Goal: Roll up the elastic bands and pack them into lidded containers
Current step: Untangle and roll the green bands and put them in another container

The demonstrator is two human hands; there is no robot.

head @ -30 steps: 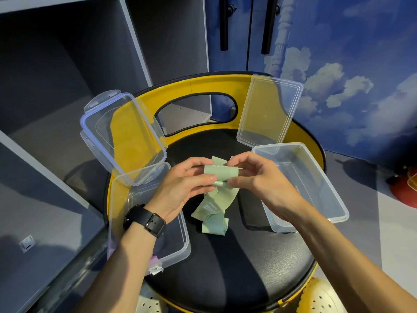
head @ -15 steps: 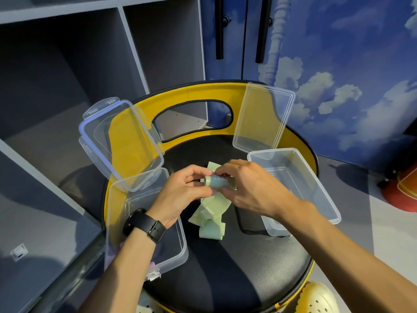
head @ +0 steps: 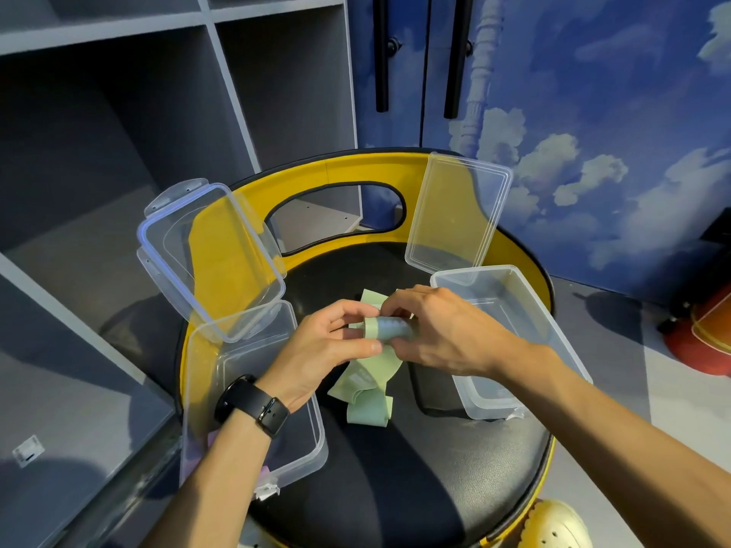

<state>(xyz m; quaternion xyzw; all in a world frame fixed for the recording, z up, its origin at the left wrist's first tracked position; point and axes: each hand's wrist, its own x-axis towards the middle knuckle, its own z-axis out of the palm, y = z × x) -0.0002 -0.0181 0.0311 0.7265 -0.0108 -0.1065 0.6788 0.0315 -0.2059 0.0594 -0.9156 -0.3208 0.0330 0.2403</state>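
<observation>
Two hands meet at the chair seat's centre: the left hand (head: pixel 316 352) at nine o'clock and right hand (head: pixel 443 334) at three pinch the soft, springy green elastic band (head: pixel 385 330), best held at the roll's ends.

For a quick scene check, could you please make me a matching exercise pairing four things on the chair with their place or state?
Things:
1. green elastic band
2. latched lid
3. plain lid
4. right container

States:
A. leaning on the backrest's right side
B. open and empty
C. being rolled by both hands
D. propped above the left container

Pairs: 1-C, 2-D, 3-A, 4-B
</observation>
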